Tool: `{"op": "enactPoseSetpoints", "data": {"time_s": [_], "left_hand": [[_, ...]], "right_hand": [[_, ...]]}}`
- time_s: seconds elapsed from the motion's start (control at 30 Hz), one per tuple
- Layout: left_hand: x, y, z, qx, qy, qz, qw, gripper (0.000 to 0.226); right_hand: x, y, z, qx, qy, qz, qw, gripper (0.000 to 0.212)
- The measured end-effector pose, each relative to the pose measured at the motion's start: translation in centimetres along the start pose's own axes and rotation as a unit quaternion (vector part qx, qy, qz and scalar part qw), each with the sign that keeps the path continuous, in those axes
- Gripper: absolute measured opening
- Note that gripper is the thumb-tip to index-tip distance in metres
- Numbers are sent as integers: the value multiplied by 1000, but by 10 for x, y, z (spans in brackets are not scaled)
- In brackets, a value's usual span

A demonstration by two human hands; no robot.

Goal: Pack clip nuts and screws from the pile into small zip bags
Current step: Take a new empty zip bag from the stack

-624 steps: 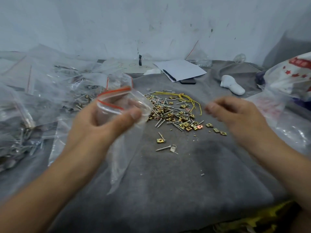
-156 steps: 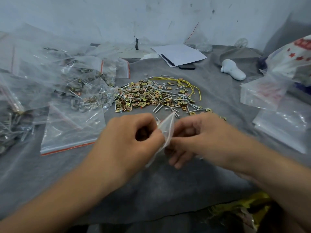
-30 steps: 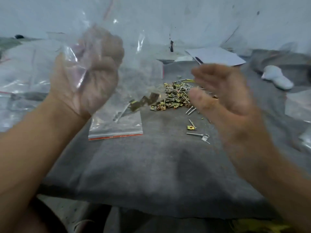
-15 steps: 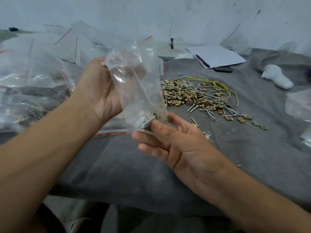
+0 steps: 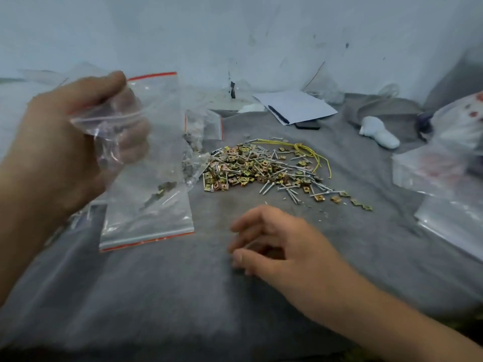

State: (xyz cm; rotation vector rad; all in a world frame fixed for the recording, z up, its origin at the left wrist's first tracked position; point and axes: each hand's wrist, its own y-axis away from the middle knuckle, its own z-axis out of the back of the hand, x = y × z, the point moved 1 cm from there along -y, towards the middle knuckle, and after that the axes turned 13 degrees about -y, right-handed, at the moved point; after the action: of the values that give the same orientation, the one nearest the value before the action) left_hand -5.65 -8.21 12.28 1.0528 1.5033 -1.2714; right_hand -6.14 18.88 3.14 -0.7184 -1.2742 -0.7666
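Note:
My left hand [image 5: 65,150] is raised at the left, shut on a small clear zip bag [image 5: 154,105] with a red strip along its top edge. The bag hangs crumpled in my fingers, and what is inside it is blurred. Below it, flat on the grey cloth, lies another zip bag [image 5: 149,226] with a few clip nuts and screws in it. The pile of brass clip nuts and silver screws [image 5: 258,168] is spread out in the middle of the cloth. My right hand [image 5: 274,244] hovers low over the cloth in front of the pile, fingers curled and apart, holding nothing.
A yellow wire [image 5: 311,151] lies on the pile's far edge. White paper with a pen [image 5: 295,105], a dark phone [image 5: 307,125] and a white object [image 5: 379,133] sit at the back. Plastic bags [image 5: 444,168] lie at the right, and more clear bags at the far left.
My right hand has left the underside of the bag and dropped to the cloth in front of the pile. My left hand still grips the bag, held a little more to the left.

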Motion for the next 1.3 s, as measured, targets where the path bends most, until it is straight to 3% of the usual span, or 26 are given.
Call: {"op": "enactPoseSetpoints", "data": {"time_s": [0.1,0.2,0.3,0.43,0.57,0.73,0.87,1.0,1.17,1.3], "left_hand": [[5,-5,22,-121,-224,-47,966,41],[12,3,5,-163,-356,-120,912,41],[31,16,-38,-15,-435,-90,896,40],[63,26,-69,191,-555,-63,807,44],[73,35,-84,241,-615,-89,746,50],[84,43,-102,188,-669,-118,710,56],[98,46,-117,167,-691,-175,681,39],[103,46,-119,169,-684,-178,687,32],[100,37,-119,184,-683,-141,692,28],[95,32,-122,202,-701,-115,674,26]], "right_hand": [[1,12,12,18,150,69,986,21],[1,15,9,46,211,112,970,18],[0,13,3,68,302,167,936,16],[2,11,13,14,268,166,949,13],[5,5,40,-83,238,138,958,10],[12,-36,72,-176,218,141,950,3],[6,-98,77,-74,326,111,936,31],[-20,-140,71,41,452,43,890,53],[-36,-135,88,-3,489,58,870,53],[-32,-110,109,-32,491,59,869,57]]}}
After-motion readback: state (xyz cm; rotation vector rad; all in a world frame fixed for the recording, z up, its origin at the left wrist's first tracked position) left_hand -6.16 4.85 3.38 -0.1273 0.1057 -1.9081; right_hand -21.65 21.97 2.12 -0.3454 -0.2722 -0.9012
